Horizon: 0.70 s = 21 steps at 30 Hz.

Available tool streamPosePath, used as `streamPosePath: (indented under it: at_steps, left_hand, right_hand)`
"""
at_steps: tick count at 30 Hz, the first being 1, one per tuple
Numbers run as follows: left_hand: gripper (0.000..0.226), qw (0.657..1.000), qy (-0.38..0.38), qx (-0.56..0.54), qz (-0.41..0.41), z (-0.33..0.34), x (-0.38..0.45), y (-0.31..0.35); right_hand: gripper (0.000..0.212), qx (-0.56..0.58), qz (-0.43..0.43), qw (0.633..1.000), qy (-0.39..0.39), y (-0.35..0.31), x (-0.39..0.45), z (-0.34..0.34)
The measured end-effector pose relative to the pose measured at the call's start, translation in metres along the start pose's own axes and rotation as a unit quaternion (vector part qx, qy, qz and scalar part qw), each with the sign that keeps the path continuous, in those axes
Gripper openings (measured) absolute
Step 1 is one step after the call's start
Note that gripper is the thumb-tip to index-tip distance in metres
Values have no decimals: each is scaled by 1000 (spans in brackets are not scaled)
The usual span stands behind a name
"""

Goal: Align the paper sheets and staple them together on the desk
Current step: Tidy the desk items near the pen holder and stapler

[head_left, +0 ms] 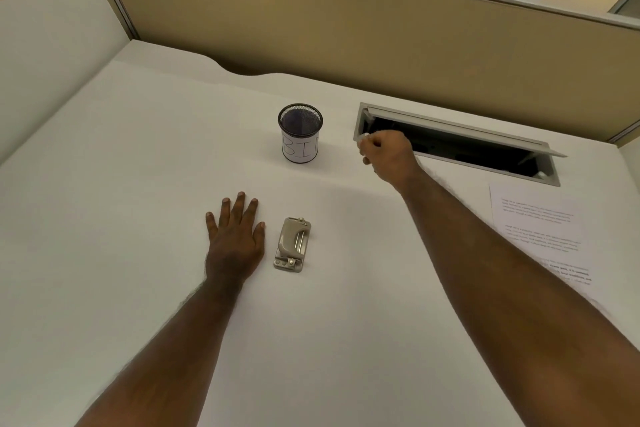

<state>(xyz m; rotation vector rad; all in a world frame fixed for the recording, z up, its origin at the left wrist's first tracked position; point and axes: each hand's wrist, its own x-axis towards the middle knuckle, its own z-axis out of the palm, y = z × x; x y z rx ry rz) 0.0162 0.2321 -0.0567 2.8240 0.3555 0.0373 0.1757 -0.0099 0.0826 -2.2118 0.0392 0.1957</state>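
Note:
Printed paper sheets (540, 229) lie flat near the desk's right edge, partly covered by my right forearm. A small beige and metal stapler (292, 244) rests on the white desk (138, 184) near the middle. My left hand (235, 236) lies flat, palm down with fingers spread, just left of the stapler and not touching it. My right hand (386, 154) is stretched forward with its fingers curled shut, hovering between the mesh cup and the desk's cable slot. I see nothing clearly held in it.
A black mesh cup (300, 133) with a white label reading "BIN" stands behind the stapler. An open cable slot (457, 146) with a raised grey lid is set into the desk at the back right. A tan partition wall (311, 21) runs behind.

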Motion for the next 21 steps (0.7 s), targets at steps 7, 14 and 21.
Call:
streamPosePath:
  at_steps: [7, 14, 21]
  left_hand:
    - [58, 1000, -4, -4, -3, -2, 0, 0]
    - [60, 1000, 7, 8, 3, -3, 0, 1]
    - [56, 1000, 19, 2, -3, -4, 0, 2]
  right_hand:
    - [27, -71, -63, 996, -7, -72, 40, 42]
    - [16, -104, -52, 993, -13, -85, 60, 60]
    - [28, -57, -62, 996, -21, -77, 48, 53]
